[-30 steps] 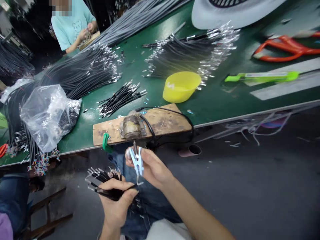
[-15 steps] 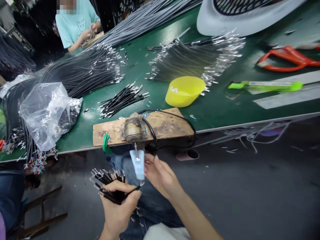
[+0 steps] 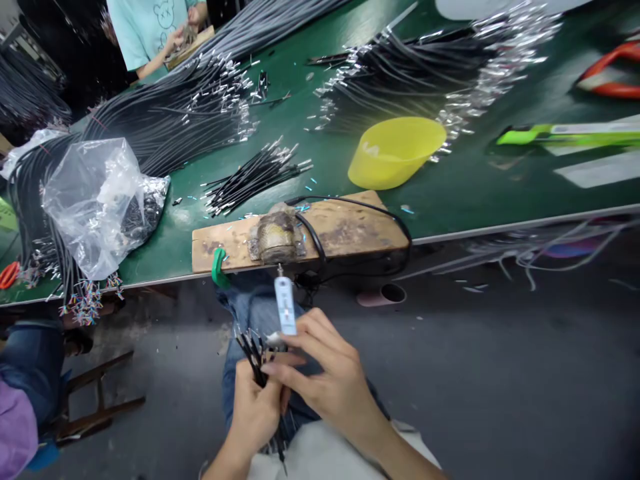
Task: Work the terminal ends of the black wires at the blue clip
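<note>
My left hand (image 3: 256, 407) is closed around a bundle of short black cables (image 3: 253, 357) with stripped ends, held above my lap. My right hand (image 3: 325, 373) reaches over it from the right, its thumb against the bundle and its fingers apart from the thumb. By the right fingertips is a small whitish thing (image 3: 274, 341), too blurred to name. Just above both hands, a light-blue clip-like piece (image 3: 285, 307) hangs from the shaft of a small motor (image 3: 277, 237). The motor sits on a wooden board (image 3: 345, 230) at the table edge.
A green clamp (image 3: 218, 267) grips the board. On the green table lie a pile of short black cables (image 3: 255, 177), a yellow tape ring (image 3: 395, 157), long cable bundles (image 3: 185, 120), a plastic bag (image 3: 95, 207) and orange-handled scissors (image 3: 610, 70). A co-worker (image 3: 145, 33) sits across.
My right hand has moved left onto the bundle in my left hand. The left hand has shifted slightly right and away from the light-blue piece, which has turned. The view has shifted.
</note>
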The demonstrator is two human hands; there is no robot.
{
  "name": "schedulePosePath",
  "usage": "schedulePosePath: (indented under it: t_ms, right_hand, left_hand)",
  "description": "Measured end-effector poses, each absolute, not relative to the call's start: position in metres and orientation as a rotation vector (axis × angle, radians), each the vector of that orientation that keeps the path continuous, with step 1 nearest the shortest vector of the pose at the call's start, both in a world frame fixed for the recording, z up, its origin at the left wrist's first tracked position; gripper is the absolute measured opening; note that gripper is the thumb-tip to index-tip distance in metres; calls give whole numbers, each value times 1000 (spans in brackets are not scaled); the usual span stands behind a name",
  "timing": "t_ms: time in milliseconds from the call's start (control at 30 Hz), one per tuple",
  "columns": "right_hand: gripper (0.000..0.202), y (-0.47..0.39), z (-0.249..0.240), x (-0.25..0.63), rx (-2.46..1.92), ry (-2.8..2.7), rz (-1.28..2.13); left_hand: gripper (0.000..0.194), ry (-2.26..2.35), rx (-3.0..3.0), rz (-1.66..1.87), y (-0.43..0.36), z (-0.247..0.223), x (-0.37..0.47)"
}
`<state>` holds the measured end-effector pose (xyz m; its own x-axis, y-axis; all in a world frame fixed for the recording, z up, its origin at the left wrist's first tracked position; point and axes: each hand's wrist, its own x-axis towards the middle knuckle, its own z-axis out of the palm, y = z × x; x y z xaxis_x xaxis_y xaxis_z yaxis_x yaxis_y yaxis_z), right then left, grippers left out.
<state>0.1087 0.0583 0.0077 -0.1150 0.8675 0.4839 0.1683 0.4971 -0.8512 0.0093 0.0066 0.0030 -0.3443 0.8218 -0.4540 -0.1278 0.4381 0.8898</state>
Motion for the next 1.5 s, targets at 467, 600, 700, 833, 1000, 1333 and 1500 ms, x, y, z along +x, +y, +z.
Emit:
schedulePosePath:
  t_ms: [467,600,700,833,1000,1333,1500]
  right_hand:
    - [20,50,-12,91,-825,-1435,735]
    - [21,49,-11,92,-862,-1320,933]
    - [22,47,-16,94,-857,-1223,1144]
    - [26,46,-31,96,-770,-1081,1488]
    - [15,52,-28,105,-807,-1131,1330]
    - [19,49,-9,97,-939,-1121,1318]
    - [11,50,-14,100,-913,-1364,500]
  left_hand:
    - [48,1538,405,1276,5,3,18]
    - [50,1561,394,1329,12,13,20]
    - [51,1570,388,1349,15,16,21]
    - [51,1556,406,1326,15,13,20]
    - [52,1581,439,1311,15,9,16]
    - [47,1556,495,1225,9,-11,12]
    - [42,1531,609,1169,6,-16,0]
